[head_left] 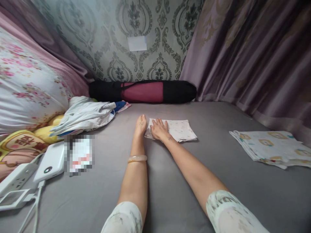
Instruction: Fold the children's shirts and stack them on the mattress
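Note:
A small white folded cloth [182,129] with a faint printed pattern lies flat on the grey bed sheet [170,181]. My right hand [159,128] rests palm down on its left part, fingers spread. Just off the cloth's left edge, my left hand [141,124] stands on its side on the sheet; it looks stretched out with nothing in it, its fingers partly hidden by the angle. A pale bangle [137,159] circles my left wrist. Farther right lies a folded stack of white cloth [274,145] with yellow and teal prints.
A black and maroon roll bag [142,92] lies along the wall. At left are crumpled light clothes [85,113], a floral pillow [29,84], a yellow plush [21,142], a white power bank [51,160], a power strip [18,178] with cables, and a blurred item [81,153].

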The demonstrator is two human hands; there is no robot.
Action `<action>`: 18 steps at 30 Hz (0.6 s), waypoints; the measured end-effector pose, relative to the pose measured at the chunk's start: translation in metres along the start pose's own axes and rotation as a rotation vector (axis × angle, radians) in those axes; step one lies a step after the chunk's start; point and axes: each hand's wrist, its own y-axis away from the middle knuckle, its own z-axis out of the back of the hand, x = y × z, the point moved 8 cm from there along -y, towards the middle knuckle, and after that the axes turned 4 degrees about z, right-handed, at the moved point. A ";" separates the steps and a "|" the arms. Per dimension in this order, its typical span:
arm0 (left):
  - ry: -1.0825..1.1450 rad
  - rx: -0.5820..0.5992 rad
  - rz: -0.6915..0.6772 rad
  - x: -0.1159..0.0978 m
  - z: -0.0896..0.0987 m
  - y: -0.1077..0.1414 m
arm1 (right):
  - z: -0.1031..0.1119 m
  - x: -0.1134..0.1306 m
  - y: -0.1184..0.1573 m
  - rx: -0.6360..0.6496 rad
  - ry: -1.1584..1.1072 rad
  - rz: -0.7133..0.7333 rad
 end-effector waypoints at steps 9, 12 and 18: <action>-0.028 -0.035 0.006 0.002 0.001 -0.005 | -0.014 0.023 -0.006 -0.059 -0.039 0.024; -0.035 -0.025 -0.008 -0.001 -0.001 -0.003 | -0.012 0.022 -0.004 -0.087 -0.050 0.038; -0.087 0.008 -0.050 -0.018 -0.009 0.004 | 0.007 -0.003 -0.003 -0.096 -0.191 0.022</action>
